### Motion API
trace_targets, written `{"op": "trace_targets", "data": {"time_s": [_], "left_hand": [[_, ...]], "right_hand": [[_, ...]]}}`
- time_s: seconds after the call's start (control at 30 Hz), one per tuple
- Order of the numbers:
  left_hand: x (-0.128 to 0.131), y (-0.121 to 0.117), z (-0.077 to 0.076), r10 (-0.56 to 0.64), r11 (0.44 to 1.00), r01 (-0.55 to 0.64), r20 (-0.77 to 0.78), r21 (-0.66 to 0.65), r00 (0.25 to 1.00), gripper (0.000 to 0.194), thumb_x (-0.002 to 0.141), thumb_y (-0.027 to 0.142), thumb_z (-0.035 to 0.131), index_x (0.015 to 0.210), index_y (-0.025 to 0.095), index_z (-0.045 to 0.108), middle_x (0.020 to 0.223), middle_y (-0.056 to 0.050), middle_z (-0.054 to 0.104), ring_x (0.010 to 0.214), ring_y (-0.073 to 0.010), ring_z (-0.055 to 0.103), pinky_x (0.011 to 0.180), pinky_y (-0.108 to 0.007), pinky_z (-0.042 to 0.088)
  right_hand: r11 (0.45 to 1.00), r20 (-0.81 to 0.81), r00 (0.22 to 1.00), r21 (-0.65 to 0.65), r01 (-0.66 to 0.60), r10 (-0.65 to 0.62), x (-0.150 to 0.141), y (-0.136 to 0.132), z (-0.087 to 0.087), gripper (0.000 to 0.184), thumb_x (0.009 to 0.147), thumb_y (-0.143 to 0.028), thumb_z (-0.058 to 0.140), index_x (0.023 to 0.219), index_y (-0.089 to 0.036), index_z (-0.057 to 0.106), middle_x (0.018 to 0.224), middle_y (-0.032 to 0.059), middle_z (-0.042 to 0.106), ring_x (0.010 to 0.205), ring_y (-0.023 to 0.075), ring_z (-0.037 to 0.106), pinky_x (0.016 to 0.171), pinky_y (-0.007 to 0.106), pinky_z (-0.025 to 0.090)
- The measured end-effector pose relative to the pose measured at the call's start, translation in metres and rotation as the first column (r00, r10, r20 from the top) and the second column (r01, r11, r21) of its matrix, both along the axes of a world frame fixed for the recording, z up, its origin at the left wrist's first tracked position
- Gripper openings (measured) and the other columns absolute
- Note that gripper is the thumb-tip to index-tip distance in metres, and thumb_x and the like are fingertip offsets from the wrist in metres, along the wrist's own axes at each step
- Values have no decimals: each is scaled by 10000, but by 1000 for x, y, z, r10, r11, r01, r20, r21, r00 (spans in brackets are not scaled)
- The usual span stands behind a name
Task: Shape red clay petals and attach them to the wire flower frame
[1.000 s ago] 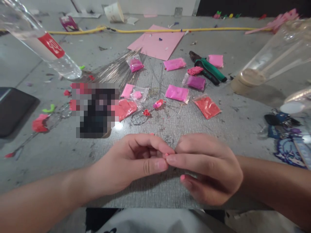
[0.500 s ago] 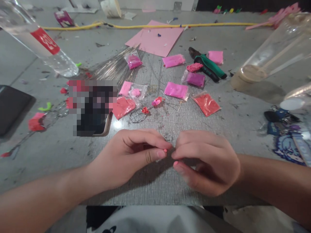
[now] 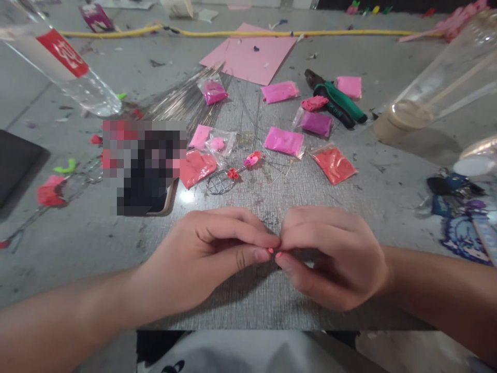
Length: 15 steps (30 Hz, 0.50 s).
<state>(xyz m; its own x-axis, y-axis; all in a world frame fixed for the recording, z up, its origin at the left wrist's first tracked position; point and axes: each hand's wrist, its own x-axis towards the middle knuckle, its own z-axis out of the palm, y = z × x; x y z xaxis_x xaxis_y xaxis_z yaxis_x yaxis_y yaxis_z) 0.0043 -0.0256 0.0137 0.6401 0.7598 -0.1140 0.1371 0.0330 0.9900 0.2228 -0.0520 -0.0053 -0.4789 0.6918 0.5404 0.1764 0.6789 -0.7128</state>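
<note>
Close to the table's front edge, my left hand [image 3: 217, 254] is closed in a pinch, with a tiny piece of coral-pink clay [image 3: 271, 250] between thumb and forefinger. My right hand [image 3: 334, 259] meets it fingertip to fingertip, its fingers curled and closed in. Another small bit of coral clay [image 3: 278, 255] shows at the right thumb's tip. Beyond the hands lie a bent wire frame [image 3: 221, 182] with a red clay piece [image 3: 233, 173] on it, and a pink and red clay shape [image 3: 252, 158]. A red clay packet [image 3: 334, 165] and a magenta packet [image 3: 284, 142] are farther back.
A phone [image 3: 145, 191], partly blurred out, lies left of centre. A water bottle [image 3: 77, 72] leans at the left. Green-handled pliers [image 3: 337, 101], thin wires [image 3: 182, 96] and pink paper [image 3: 248, 54] lie behind. A clear cup [image 3: 411, 114] and keys [image 3: 450, 186] are at right.
My right hand's fingertips have come in against my left fingertips, closing the small gap between the hands. My left fingertips have shifted slightly right with the clay. The view has tilted slightly.
</note>
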Motion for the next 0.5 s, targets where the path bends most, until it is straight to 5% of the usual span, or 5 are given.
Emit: {"op": "trace_targets", "data": {"time_s": [0.5], "left_hand": [[0,1,0,-7,999,7,-1,51,1000,144,903,104,742,877,216,829,877,9,753,758,-68,681,687,-115,546]], "right_hand": [[1000,20,1000,0,0,0,0,1,-1,69,921,-109,587,903,-174,596,707,18,628,620,116,537,590,250,468]]}}
